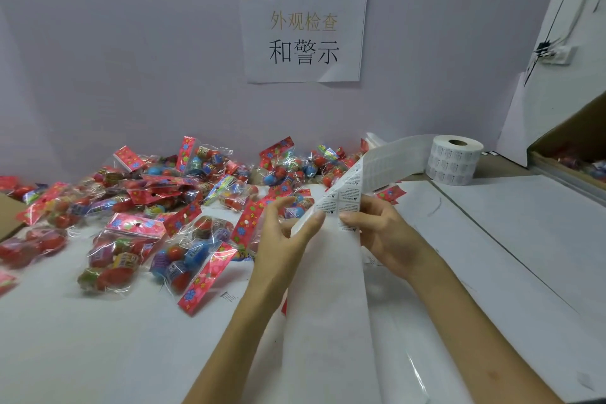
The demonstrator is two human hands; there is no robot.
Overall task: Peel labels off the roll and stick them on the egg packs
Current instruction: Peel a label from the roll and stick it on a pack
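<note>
Both forearms reach forward; the left hand (pixel 285 239) and right hand (pixel 380 233) pinch a white printed paper label strip (pixel 347 193), thumbs on top.

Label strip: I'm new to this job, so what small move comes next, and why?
Probably peel one label off with the right hand. It and the left hand pinch the label strip at its lowest printed row, bare backing hangs below, no label is free, and the egg packs lie to the left.

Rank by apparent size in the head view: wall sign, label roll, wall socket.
1. wall sign
2. label roll
3. wall socket
The roll sits nearer the camera, yet the order as seen is plain.
</note>
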